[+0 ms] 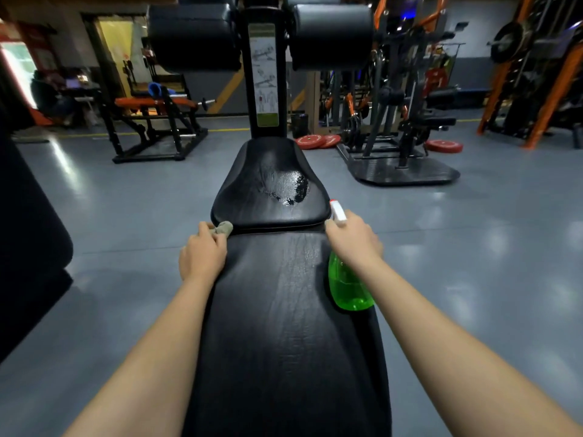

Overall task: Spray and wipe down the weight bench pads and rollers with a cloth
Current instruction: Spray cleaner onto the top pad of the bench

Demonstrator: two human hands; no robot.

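Seat pad (271, 212) sits mid-frame, wet patch (288, 187) on its right half; back pad (284, 310) runs toward the camera. Left hand (203, 250), fingers (206, 231) clenched on grey cloth (224, 228), at the seam's left edge. Right hand (353, 238) grasps green spray bottle (347, 285) at the right edge. 2 rollers (332, 36) beyond.

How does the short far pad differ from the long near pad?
The far pad is short, widens toward the person and carries a shiny wet patch; the near pad is long, straighter-sided and looks dry. Both are black, creased upholstery.
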